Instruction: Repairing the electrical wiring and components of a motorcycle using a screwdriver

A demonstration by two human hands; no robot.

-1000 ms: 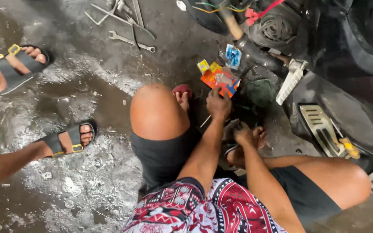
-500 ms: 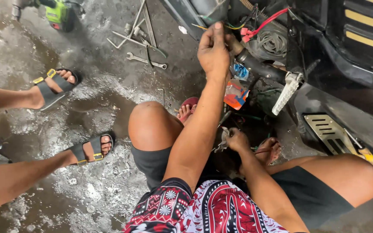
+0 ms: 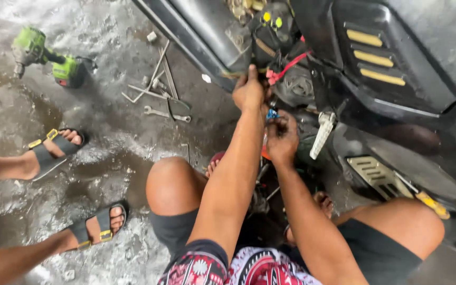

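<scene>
Bare left hand (image 3: pixel 248 92) outstretched, right hand (image 3: pixel 282 138) bent

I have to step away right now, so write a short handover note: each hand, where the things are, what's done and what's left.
Left hand: reaching up into the scooter's open engine bay, at the wiring beside the red cable; grip hidden.
Right hand: just below, fingers closed around a small blue part.
Wrenches and a green power tool lie on the wet floor to the left. Another person's sandalled feet stand there.
Done: bay is exposed. Left: wiring hangs loose, tools are out.
</scene>
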